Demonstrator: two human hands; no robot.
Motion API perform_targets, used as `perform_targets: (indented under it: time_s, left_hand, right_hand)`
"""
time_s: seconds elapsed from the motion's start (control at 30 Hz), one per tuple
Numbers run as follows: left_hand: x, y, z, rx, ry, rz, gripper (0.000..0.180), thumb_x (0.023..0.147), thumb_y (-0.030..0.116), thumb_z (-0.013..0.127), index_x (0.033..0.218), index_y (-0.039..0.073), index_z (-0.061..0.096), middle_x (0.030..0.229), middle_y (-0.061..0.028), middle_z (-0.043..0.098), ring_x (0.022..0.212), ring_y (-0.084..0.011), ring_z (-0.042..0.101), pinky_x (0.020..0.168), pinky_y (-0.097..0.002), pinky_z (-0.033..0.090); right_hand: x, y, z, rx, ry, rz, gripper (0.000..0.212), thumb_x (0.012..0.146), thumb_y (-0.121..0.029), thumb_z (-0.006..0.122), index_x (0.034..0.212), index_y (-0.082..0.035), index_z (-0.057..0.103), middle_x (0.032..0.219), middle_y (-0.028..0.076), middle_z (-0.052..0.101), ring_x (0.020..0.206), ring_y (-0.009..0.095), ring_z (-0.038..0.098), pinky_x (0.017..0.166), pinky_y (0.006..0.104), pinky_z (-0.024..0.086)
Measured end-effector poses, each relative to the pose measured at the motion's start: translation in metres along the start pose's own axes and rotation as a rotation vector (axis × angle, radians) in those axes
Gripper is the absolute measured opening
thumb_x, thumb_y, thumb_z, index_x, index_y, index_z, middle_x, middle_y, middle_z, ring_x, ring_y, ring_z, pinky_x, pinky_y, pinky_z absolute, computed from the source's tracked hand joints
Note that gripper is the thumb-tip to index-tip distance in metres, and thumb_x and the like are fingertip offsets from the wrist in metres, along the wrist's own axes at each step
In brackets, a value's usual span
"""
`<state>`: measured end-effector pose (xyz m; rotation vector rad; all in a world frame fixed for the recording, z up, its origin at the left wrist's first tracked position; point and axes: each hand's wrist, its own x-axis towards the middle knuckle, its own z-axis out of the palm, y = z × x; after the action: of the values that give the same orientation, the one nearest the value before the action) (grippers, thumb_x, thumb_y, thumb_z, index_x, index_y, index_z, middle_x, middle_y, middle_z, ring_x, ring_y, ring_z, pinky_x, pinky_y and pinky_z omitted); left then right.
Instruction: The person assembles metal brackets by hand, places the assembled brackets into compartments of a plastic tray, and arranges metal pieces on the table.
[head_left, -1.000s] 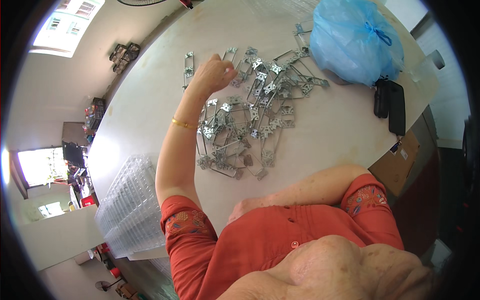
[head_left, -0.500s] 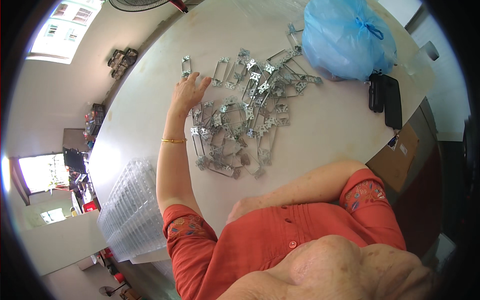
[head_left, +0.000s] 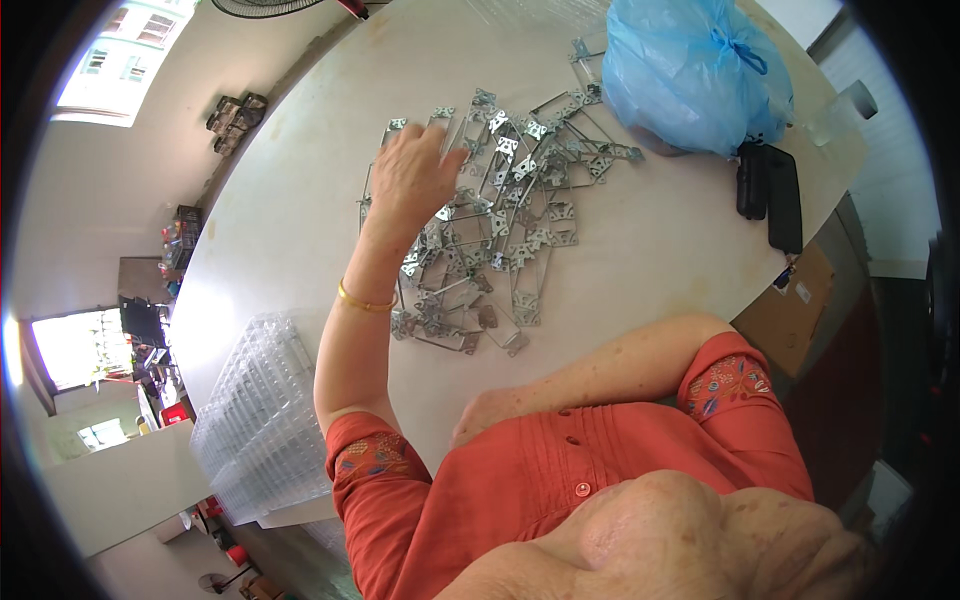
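My left hand (head_left: 412, 180) lies palm down over the left side of a loose pile of silvery metal brackets (head_left: 510, 200), its thumb spread away from the fingers. Just past the fingertips show the end plates of a bracket (head_left: 397, 125) and of a neighbouring bracket (head_left: 442, 114). The hand covers the rest of these pieces, and whether it touches them is hard to see. Each bracket looks like two punched plates joined by thin rods. My right hand (head_left: 485, 413) rests at the near table edge against the red shirt, its fingers mostly hidden.
A knotted blue plastic bag (head_left: 690, 80) stands at the far right of the white table (head_left: 270, 210). Beside it are a black phone case (head_left: 783, 200) and a clear cup (head_left: 845, 112). Stacked clear plastic trays (head_left: 260, 420) sit at the left edge. A cardboard box (head_left: 805, 305) is lower right.
My left hand has moved right, over the brackets. The bracket that stood apart at the far left now lies closer to the others. My right hand stays put.
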<state>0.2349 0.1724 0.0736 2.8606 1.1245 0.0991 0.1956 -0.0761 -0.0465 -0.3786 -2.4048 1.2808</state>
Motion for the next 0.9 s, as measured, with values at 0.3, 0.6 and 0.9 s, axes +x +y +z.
perform_targets:
  time_s: [0.3, 0.6, 0.9]
  left_hand:
    - [0.030, 0.050, 0.026, -0.131, 0.013, 0.241, 0.044, 0.096, 0.041, 0.061, 0.124, 0.007, 0.066, 0.128, -0.0184, 0.061, 0.109, -0.0365, 0.063, 0.096, -0.0466, 0.049]
    - [0.066, 0.059, -0.001, -0.099, -0.152, 0.206, 0.036, 0.098, 0.031, 0.056, 0.120, 0.005, 0.067, 0.120, -0.0186, 0.065, 0.109, -0.0368, 0.063, 0.093, -0.0457, 0.051]
    - [0.122, 0.065, 0.041, -0.254, 0.019, 0.243, 0.032, 0.096, 0.018, 0.054, 0.123, 0.006, 0.065, 0.128, -0.0161, 0.063, 0.119, -0.0364, 0.059, 0.101, -0.0454, 0.048]
  right_hand:
    - [-0.009, 0.006, 0.006, 0.245, 0.124, -0.098, 0.034, 0.092, -0.025, 0.055, 0.120, -0.010, 0.066, 0.114, 0.008, 0.070, 0.104, 0.029, 0.067, 0.088, 0.0376, 0.054]
    - [-0.005, 0.019, 0.014, 0.321, 0.214, -0.202, 0.031, 0.091, -0.024, 0.055, 0.116, -0.010, 0.067, 0.111, 0.009, 0.069, 0.101, 0.030, 0.067, 0.084, 0.0397, 0.053]
    - [-0.009, 0.010, 0.003, 0.440, 0.235, -0.226, 0.015, 0.089, -0.020, 0.058, 0.090, -0.005, 0.062, 0.092, 0.011, 0.065, 0.084, 0.031, 0.065, 0.074, 0.0397, 0.050]
